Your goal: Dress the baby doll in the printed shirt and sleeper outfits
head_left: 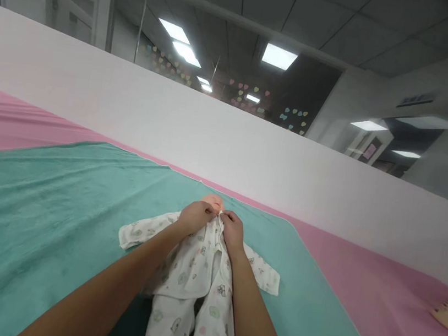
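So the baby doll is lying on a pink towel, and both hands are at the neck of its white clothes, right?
Not quite: the baby doll lies on a teal towel, not a pink one, as the head view shows. The rest is right: the left hand and the right hand are at the neck of its white printed sleepsuit.

Seemingly an infant-care training room: a baby doll (213, 201) in a printed onesie (194, 275) on a teal towel (33, 219) over a pink mat (5, 123), with paper hearts (246, 94) on dark glass beyond.
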`<action>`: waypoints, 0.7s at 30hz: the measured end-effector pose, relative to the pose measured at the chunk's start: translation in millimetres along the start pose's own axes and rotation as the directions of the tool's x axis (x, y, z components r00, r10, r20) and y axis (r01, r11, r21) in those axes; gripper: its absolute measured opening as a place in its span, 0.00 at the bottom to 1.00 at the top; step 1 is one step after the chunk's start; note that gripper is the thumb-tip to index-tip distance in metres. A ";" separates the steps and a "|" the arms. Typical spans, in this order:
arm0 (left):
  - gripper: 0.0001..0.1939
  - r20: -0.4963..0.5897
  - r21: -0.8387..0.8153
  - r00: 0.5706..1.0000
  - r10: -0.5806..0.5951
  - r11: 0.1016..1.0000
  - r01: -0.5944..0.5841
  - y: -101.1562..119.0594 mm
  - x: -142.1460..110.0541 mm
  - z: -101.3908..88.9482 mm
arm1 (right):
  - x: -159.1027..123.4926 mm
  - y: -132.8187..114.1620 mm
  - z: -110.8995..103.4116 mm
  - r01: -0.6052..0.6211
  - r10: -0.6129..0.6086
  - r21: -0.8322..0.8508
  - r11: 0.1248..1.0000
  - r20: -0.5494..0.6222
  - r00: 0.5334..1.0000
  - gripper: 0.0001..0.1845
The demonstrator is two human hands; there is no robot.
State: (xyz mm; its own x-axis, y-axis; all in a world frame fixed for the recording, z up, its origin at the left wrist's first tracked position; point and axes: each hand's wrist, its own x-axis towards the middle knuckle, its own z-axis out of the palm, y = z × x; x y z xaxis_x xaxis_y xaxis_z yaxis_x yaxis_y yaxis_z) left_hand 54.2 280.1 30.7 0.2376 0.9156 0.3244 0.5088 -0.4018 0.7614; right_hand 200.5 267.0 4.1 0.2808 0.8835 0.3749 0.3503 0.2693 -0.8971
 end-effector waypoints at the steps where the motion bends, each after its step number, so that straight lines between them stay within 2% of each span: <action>1: 0.09 -0.015 -0.027 1.000 0.003 1.000 -0.003 -0.2 0.5 0.3 | -1.6 -2.0 0.2 0.001 -0.001 -0.015 1.000 -0.008 1.000 0.11; 5: 0.10 -0.062 -0.157 0.997 -0.042 0.987 0.032 3.6 1.8 -0.1 | -5.4 -8.5 0.8 -0.007 0.003 -0.058 0.998 -0.053 0.999 0.11; 9: 0.08 -0.064 -0.244 0.994 -0.092 0.967 0.074 6.5 1.3 -0.6 | -3.4 -12.4 1.6 -0.010 0.005 -0.051 0.999 -0.097 0.995 0.12; 15: 0.04 -0.009 -0.366 0.994 -0.113 0.925 0.102 5.0 0.0 0.5 | -6.8 -20.1 3.7 0.023 -0.026 -0.050 0.999 -0.056 0.998 0.12; 21: 0.06 0.027 -0.494 0.988 -0.150 0.858 0.144 7.3 -1.5 -1.1 | -11.9 -26.4 4.5 0.046 -0.048 -0.085 0.995 -0.031 0.998 0.14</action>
State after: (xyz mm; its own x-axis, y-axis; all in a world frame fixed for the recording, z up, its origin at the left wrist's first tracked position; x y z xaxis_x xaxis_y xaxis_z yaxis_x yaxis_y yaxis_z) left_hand 56.6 275.8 36.5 0.1809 0.9648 0.1908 0.0620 -0.2048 0.9768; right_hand 183.9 251.1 22.2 0.2909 0.8572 0.4249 0.4370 0.2760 -0.8561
